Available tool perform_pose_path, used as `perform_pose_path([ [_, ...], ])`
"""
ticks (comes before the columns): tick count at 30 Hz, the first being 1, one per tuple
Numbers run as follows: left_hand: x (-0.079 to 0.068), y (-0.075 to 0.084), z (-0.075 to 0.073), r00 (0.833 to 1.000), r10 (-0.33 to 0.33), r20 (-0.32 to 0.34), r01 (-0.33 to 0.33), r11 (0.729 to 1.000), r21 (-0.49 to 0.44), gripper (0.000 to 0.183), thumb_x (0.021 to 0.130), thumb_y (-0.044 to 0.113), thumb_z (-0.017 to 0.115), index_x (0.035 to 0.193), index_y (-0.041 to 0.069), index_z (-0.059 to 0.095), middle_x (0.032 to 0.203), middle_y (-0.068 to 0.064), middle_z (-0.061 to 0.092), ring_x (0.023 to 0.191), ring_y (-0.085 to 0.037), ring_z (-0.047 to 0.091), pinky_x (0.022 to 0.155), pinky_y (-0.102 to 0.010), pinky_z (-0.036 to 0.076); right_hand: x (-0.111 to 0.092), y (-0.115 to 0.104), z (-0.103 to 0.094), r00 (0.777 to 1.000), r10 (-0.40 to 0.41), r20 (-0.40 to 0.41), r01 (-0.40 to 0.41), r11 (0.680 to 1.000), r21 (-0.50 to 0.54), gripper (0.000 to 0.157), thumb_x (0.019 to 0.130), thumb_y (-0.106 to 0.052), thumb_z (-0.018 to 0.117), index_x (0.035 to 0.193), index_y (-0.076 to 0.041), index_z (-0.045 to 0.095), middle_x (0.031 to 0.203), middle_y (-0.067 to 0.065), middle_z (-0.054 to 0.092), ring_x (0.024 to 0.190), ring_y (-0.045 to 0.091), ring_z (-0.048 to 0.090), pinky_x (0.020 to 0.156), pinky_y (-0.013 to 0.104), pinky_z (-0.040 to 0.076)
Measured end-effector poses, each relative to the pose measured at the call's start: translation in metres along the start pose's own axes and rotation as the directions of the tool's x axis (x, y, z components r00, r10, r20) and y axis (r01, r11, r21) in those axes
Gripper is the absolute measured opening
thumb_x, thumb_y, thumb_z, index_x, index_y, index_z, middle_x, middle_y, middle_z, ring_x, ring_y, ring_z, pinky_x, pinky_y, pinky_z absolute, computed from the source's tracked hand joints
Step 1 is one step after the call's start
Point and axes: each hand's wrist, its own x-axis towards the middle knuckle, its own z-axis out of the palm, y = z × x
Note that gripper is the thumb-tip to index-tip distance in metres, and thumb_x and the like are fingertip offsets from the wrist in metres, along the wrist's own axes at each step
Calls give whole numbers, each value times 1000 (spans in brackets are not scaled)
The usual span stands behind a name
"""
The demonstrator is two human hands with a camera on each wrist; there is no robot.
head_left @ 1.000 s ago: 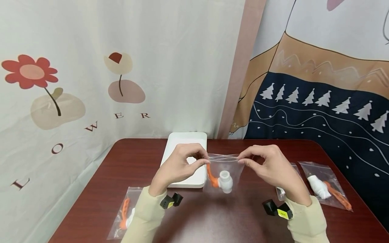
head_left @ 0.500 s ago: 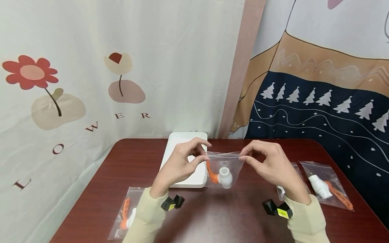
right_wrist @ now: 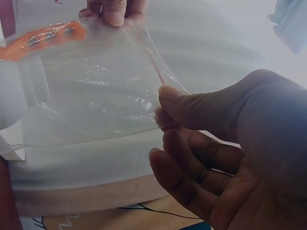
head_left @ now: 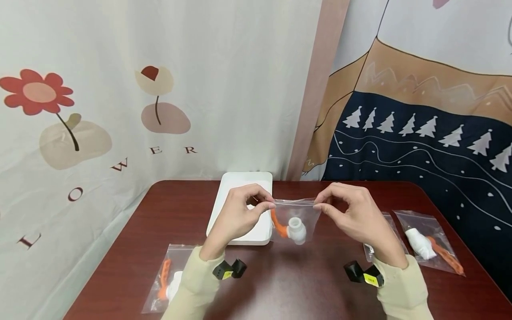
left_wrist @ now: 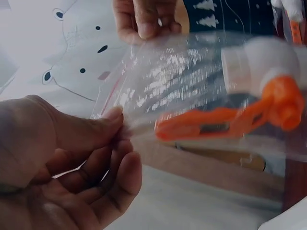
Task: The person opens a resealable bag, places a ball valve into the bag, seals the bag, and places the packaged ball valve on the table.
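Observation:
A clear zip bag (head_left: 286,215) hangs above the table, stretched between my two hands. Inside it sits a white plastic ball valve (head_left: 297,231) with an orange lever handle (left_wrist: 216,120). My left hand (head_left: 240,213) pinches the bag's top left corner between thumb and forefinger. At the top right corner my right hand (head_left: 352,211) pinches the bag the same way. A reddish zip line (right_wrist: 151,55) runs along the top edge between the fingers in the right wrist view. The left wrist view shows the lever pointing toward the bag's mouth.
Behind the left hand lies a white tray (head_left: 228,182) on the dark red table (head_left: 180,200). Another bagged valve (head_left: 164,280) is at the front left, partly under the sleeve. At right lie a bagged valve (head_left: 424,244) and a bag (head_left: 390,218) partly behind the right hand.
Both hands have risen slightly with the bag. The left thumb and forefinger parted half a second ago and are together again at the corner now.

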Motion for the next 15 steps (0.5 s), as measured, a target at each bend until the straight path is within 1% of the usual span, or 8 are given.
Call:
perform_pose_path([
  [2, 1, 0, 2, 1000, -11, -15, 11, 1000, -29, 11, 87, 7, 80, 83, 17, 77, 78, 6, 73, 68, -11, 62, 67, -23, 52, 0, 0, -1, 1000, 10, 5, -10, 1000, -4, 27, 82, -2, 84, 91, -26, 74, 79, -14, 65, 72, 5, 54, 63, 19, 48],
  [5, 1, 0, 5, 999, 12, -38, -14, 998, -66, 14, 86, 3, 79, 81, 16, 75, 76, 4, 72, 67, -12, 61, 66, -24, 52, 1, 1, -2, 1000, 23, 13, -23, 1000, -5, 26, 82, -3, 84, 91, -25, 74, 79, -14, 65, 72, 5, 55, 63, 19, 48],
  [8, 2, 0, 6, 999, 23, -47, -28, 994, -104, 13, 86, 3, 78, 81, 14, 75, 78, 2, 73, 72, -11, 64, 72, -26, 56, 2, 2, -2, 999, 45, 23, -45, 999, -3, 25, 83, -5, 84, 92, -25, 74, 80, -14, 66, 72, 5, 55, 63, 20, 48],
  [9, 3, 0, 7, 999, 11, -46, -17, 992, -126, 11, 87, 4, 78, 82, 13, 75, 80, 2, 74, 75, -11, 66, 74, -26, 57, 2, 2, -2, 998, 54, 29, -54, 999, 0, 24, 83, -5, 84, 92, -25, 74, 80, -13, 66, 72, 6, 55, 63, 20, 49],
  [11, 3, 0, 9, 999, -27, -38, 19, 983, -184, 7, 88, 7, 78, 84, 12, 75, 84, 0, 77, 77, -11, 68, 74, -25, 57, 2, 3, -3, 996, 76, 46, -76, 997, 11, 23, 84, -6, 83, 93, -25, 73, 81, -13, 66, 73, 7, 56, 64, 21, 50],
  [13, 3, 0, 11, 997, -72, -24, 64, 964, -258, 6, 89, 10, 79, 86, 10, 74, 88, -5, 79, 77, -15, 69, 70, -22, 55, 2, 3, -2, 993, 99, 68, -101, 995, 25, 22, 85, -7, 83, 96, -24, 72, 81, -12, 66, 73, 8, 57, 64, 21, 51],
  [15, 3, 1, 14, 994, -103, -21, 91, 943, -319, 7, 89, 10, 79, 86, 7, 73, 89, -10, 79, 71, -18, 67, 65, -19, 50, 2, 3, -2, 989, 120, 90, -124, 992, 33, 23, 86, -8, 82, 101, -22, 71, 82, -11, 65, 74, 9, 58, 65, 21, 52],
])
